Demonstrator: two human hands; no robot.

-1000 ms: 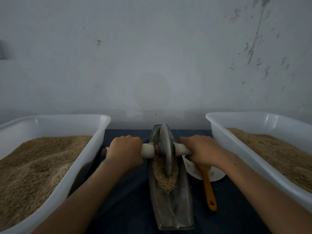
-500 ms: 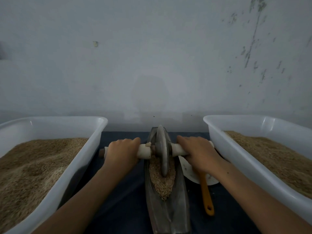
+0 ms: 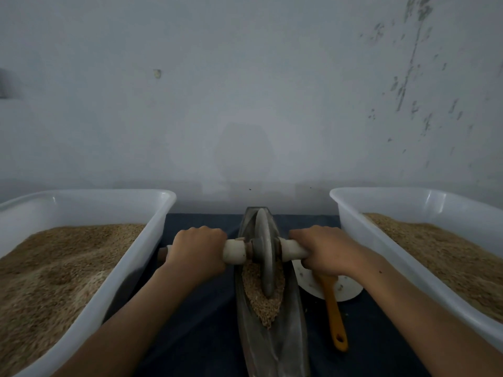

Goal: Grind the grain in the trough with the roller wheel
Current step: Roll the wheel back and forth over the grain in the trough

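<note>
Gripping: left hand (image 3: pixel 198 250) is curled round the left end of the axle handle (image 3: pixel 234 251); right hand (image 3: pixel 324 251) is curled round the right end; both wrap the bar from above, knuckles up
Roller wheel: roller wheel (image 3: pixel 265 254) is a thin grey disc, standing upright on edge, seated in the far half of the trough, its lower rim sunk into the grain; surface dull, worn-looking, with a darker hub at the centre
Axle handle: pale, cream-coloured bar passing through the hub, level across the trough; a darker stub shows beyond the left hand
Trough: trough (image 3: pixel 272 344) is long, narrow, boat-shaped, dark grey metal, running from the near edge of view towards the wall, between the two tubs; inner walls are bare and smeared at the near end
Grain: grain (image 3: pixel 265 306) is a tan, coarse heap in the middle of the trough, tapering to a point on the near side, banked against both faces of the wheel
Left tub: left tub (image 3: pixel 114 281) is white plastic, holding a mound of tan grain, just beside the left forearm
Right tub: right tub (image 3: pixel 381 240) is white plastic, likewise holding grain
Brush: orange-handled brush (image 3: pixel 335 317) lies right of the trough, its head end under the right hand, on a white plate (image 3: pixel 345 291)
Surface: dark blue cloth (image 3: pixel 196 336) under everything
Backdrop: grey wall (image 3: pixel 245 91), flecked at the right
</note>
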